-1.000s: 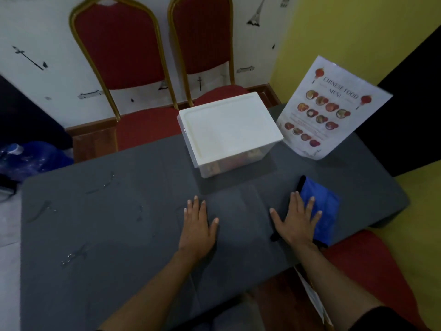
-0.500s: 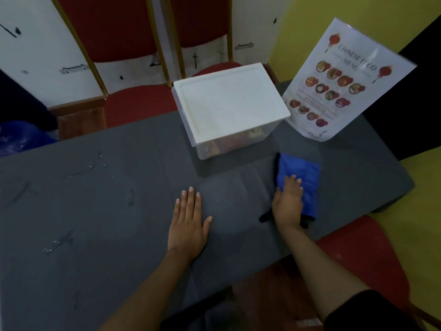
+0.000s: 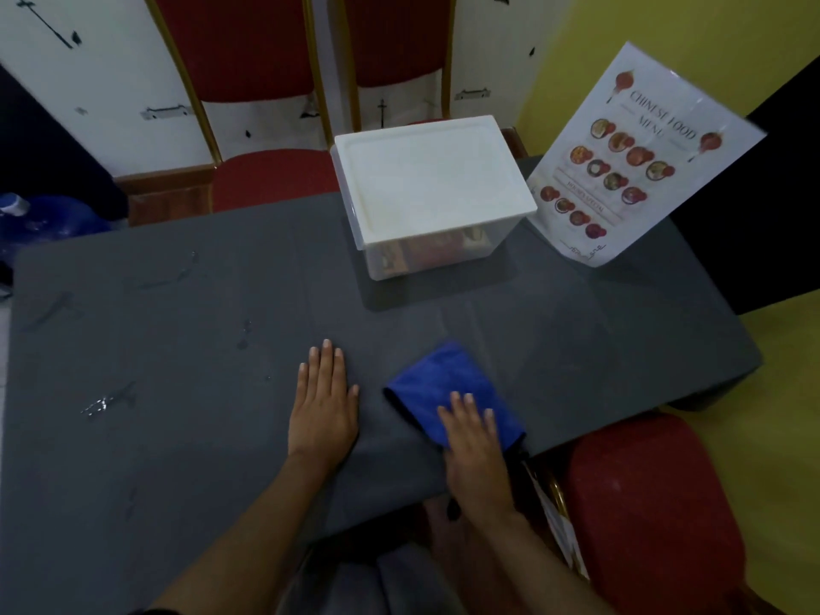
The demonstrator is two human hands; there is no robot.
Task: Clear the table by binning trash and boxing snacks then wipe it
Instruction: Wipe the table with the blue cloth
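A folded blue cloth [image 3: 439, 383] lies on the dark grey table [image 3: 177, 392] near its front edge. My right hand [image 3: 472, 441] presses flat on the cloth's near end, fingers together. My left hand [image 3: 324, 406] rests flat on the bare table just left of the cloth, fingers slightly apart, holding nothing. Behind them stands a clear plastic box [image 3: 437, 246] with a white lid [image 3: 426, 179] shut on it; snack packets show through its front wall. Wet streaks [image 3: 104, 403] mark the left half of the table.
A laminated food menu [image 3: 634, 162] stands at the back right of the table. Two red chairs [image 3: 266, 104] with gold frames stand behind the table, another red seat [image 3: 652, 503] at the near right. A blue water jug [image 3: 40, 219] sits on the floor left.
My right hand has slid the blue cloth leftwards and closer to the front edge, towards my left hand. The left hand has stayed flat on the table. The camera has shifted.
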